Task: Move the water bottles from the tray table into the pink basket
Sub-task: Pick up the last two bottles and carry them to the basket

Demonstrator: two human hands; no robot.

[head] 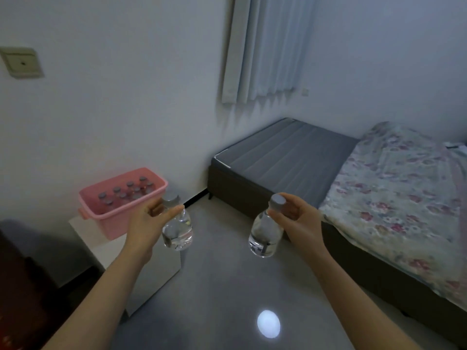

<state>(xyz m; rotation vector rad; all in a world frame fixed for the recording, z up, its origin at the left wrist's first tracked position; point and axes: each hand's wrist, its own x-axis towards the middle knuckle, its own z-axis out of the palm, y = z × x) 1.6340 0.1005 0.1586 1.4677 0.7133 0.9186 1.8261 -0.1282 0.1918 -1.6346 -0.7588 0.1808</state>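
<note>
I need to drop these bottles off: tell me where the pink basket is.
In the head view the pink basket sits at the left on a white stand against the wall, just beyond the left hand, already holding several capped bottles.

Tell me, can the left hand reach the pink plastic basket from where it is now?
Probably yes: the left hand, holding a clear water bottle, is beside the pink plastic basket, with nothing between them.

Left hand (pixel 151 218), right hand (pixel 293 213) outstretched, gripping.

Pink basket (pixel 111 218), clear bottles (pixel 265 233) with grey caps (pixel 278 199), grey mattress (pixel 285 157), floral bedspread (pixel 399 198)
</note>
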